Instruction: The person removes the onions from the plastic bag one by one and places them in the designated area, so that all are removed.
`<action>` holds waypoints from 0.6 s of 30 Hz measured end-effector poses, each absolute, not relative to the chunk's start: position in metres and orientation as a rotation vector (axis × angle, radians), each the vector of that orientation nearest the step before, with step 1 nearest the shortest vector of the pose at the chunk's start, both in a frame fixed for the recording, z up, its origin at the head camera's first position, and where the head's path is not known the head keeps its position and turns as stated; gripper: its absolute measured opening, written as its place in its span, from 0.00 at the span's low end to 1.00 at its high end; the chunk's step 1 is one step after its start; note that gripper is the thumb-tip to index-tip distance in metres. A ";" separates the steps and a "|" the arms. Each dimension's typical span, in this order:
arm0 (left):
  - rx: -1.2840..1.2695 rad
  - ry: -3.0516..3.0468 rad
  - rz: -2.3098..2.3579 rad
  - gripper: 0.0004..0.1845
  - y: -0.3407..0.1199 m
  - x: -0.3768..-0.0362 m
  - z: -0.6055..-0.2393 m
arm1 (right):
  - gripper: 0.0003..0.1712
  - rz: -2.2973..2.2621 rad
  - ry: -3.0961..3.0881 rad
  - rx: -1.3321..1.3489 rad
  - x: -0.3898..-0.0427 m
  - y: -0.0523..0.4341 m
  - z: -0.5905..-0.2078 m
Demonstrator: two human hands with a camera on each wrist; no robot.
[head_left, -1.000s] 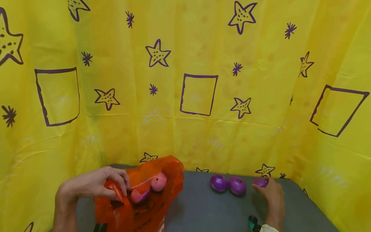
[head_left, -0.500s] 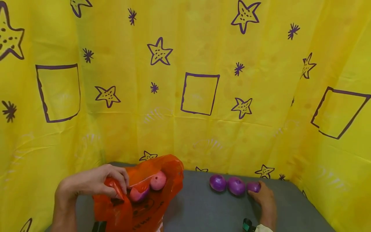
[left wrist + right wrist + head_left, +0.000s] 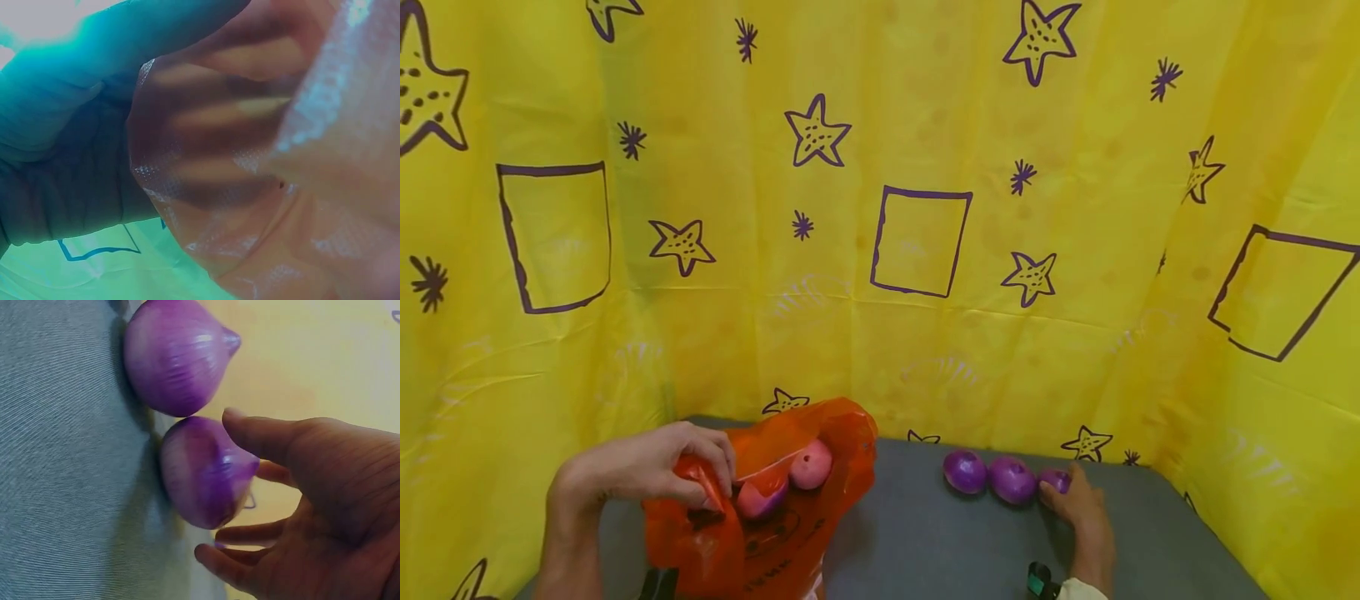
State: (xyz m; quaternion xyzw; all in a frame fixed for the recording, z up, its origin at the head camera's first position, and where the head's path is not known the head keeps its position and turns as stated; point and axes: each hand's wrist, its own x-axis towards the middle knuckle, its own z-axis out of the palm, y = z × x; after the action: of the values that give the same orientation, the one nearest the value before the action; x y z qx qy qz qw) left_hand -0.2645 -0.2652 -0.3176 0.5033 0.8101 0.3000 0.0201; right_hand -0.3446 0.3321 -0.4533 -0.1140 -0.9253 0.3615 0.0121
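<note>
My left hand (image 3: 658,471) grips the bunched edge of an orange plastic bag (image 3: 790,554); in the left wrist view the thin bag film (image 3: 206,125) overlaps the fingers. In the bag's mouth lie a pink round thing with a small dark spot (image 3: 811,464) and a pink-and-purple one (image 3: 762,497), partly covered by film. On the right, my right hand (image 3: 1084,508) has its fingers loosely spread close around a purple onion (image 3: 206,472), which rests on the table. The thumb stands apart from its skin. Beside it sits a second onion (image 3: 1012,480), then a third (image 3: 965,472).
A grey cloth-covered table (image 3: 917,542) carries everything. Yellow fabric (image 3: 910,350) with drawn stars and squares hangs close behind the onions and along both sides.
The right hand brought its onion left and set it down at the end of the row, then loosened its fingers. The left hand keeps its hold on the bag.
</note>
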 end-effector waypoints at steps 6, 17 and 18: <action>1.547 2.512 0.935 0.15 -0.264 -0.265 -0.318 | 0.52 1.007 -2.875 -0.283 -0.340 0.327 -0.432; 1.541 2.554 0.911 0.14 -0.263 -0.265 -0.317 | 0.27 0.989 -2.649 0.242 -0.318 0.260 -0.361; 1.539 2.563 0.909 0.14 -0.263 -0.265 -0.317 | 0.25 1.003 -2.606 0.308 -0.316 0.252 -0.356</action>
State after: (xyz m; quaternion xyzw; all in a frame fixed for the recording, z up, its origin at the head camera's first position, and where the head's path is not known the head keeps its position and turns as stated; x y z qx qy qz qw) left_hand -0.2654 -0.2634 -0.3169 0.4925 0.8203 0.2908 0.0085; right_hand -0.3163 0.2517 -0.3561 0.1081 -0.9150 0.3519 0.1653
